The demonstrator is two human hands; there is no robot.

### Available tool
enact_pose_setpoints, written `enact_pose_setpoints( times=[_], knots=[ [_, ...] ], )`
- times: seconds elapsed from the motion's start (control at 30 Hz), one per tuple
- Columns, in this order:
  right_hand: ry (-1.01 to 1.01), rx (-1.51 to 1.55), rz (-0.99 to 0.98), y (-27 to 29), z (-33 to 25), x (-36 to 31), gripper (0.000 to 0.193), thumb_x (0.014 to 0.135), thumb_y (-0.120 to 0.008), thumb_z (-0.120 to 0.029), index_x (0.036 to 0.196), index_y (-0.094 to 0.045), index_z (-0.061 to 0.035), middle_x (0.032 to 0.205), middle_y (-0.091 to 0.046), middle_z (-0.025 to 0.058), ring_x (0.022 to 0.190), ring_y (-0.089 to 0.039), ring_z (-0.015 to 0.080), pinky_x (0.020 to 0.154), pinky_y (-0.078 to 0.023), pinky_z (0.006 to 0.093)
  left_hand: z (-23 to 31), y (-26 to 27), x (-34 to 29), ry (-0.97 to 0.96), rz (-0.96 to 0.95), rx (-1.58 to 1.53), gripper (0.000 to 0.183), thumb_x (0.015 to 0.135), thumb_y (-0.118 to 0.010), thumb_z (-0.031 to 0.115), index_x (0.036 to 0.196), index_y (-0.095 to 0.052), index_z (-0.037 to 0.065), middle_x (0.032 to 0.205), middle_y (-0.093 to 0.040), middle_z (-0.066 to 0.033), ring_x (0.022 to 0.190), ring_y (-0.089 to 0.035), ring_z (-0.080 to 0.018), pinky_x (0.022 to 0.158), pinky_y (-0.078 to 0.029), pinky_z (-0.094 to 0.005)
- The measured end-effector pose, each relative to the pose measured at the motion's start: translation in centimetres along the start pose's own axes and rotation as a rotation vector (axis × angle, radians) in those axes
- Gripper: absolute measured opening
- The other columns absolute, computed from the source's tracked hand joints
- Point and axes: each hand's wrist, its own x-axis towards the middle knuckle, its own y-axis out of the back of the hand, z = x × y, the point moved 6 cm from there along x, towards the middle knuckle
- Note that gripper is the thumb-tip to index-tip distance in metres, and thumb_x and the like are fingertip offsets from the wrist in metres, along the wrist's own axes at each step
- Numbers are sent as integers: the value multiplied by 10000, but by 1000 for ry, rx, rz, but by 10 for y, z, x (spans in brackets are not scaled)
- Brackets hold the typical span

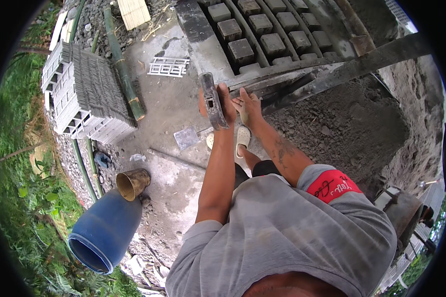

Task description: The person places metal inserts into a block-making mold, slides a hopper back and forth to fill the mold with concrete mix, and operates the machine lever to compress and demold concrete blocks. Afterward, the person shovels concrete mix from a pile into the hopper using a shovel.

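My left hand (226, 105) is closed around a hammer (210, 101), whose worn metal head with a square eye faces up. The hammer's handle is mostly hidden by the head and my hand. My right hand (250, 106) is just beside it, at the near edge of a large metal block mould (203, 44). Its fingers are loosely bent and apart, with nothing visible in them. Inside the mould stand several square grey cores (241, 51), set in rows between dark slots.
Dark sand (347, 123) is heaped at right below a long metal beam (352, 64). At left are a stack of pale slatted frames (91, 91), a bamboo pole (121, 64), a blue barrel (106, 225) and a dirty bucket (133, 184). A square plate (186, 138) lies near my feet.
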Motion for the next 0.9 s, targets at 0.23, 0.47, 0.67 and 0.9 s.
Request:
enact_pose_setpoints(
  times=[0.23,0.47,0.67,0.9],
  knots=[
    [-89,-14,-58,5,-1,-4,346,857,-618,-236,861,-392,25,885,-452,164,844,-565,297,765,-544,432,-47,-22,40,305,-60,6,241,844,-628,171,711,-552,-16,582,-514,-68,523,-441,-148,484,-349,-308],
    [-154,-238,-113,-5,-8,-10,297,878,-587,-227,855,-410,10,869,-550,179,834,-619,307,808,-524,413,-70,-35,80,370,-14,3,214,837,-625,159,757,-579,-34,634,-561,-56,578,-469,-136,527,-381,-301],
    [-150,-280,-64,15,-9,-2,290,885,-576,-225,859,-420,18,897,-565,204,840,-623,305,797,-528,399,-23,-29,45,418,-79,82,248,821,-654,201,748,-595,-29,616,-547,-46,547,-459,-124,509,-376,-272],
    [-192,-253,-101,15,-15,-2,363,875,-590,-290,891,-430,35,901,-567,211,828,-625,294,773,-535,379,-17,-34,59,279,-50,115,214,818,-646,169,742,-595,-25,586,-564,-59,521,-489,-140,494,-380,-286]
  ],
)
